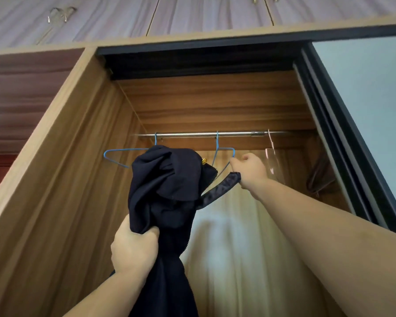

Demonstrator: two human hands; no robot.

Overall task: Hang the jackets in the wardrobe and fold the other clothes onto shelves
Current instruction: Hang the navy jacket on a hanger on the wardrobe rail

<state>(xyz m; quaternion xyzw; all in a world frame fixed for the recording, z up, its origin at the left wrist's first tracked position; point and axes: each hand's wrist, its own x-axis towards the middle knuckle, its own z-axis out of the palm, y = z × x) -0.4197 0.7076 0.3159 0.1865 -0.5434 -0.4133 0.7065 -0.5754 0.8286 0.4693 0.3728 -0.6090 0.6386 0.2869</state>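
Bunching above left grip (134,248): jacket (167,177)

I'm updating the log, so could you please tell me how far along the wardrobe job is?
Done: nothing shows as finished; no jacket hangs on the rail.

In hand: the left hand grips the dark jacket, lifted towards the rail, while the right hand holds a blue hanger that is hooked on the rail and pinches the jacket's edge.

Left: getting the jacket onto the hanger. A second blue hanger waits. Other clothes and shelves are out of view.
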